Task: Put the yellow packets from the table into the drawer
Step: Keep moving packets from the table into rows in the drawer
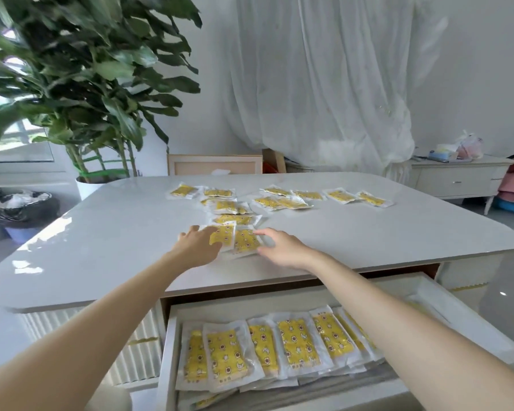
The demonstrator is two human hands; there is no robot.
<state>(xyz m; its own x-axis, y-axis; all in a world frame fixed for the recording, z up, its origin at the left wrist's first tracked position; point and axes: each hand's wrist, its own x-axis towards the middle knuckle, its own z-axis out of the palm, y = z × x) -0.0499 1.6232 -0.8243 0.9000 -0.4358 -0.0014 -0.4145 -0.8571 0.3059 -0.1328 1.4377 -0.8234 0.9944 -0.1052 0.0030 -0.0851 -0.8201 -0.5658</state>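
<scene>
Plastic-sleeved yellow packets [245, 241] beneath the fingertips look light, floppy and slick, so pinch an edge; right hand [279, 247] touches flat-fingered, while I cannot tell the left hand [198, 247] grip.

Single head-worn wide-angle view, forward and down over table [116, 232] and open drawer [168, 351], close, edges seemingly bowed.

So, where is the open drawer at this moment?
In the head view the drawer is pulled out at the bottom right, under the near edge of the white table, with yellow packets lying inside.
</scene>
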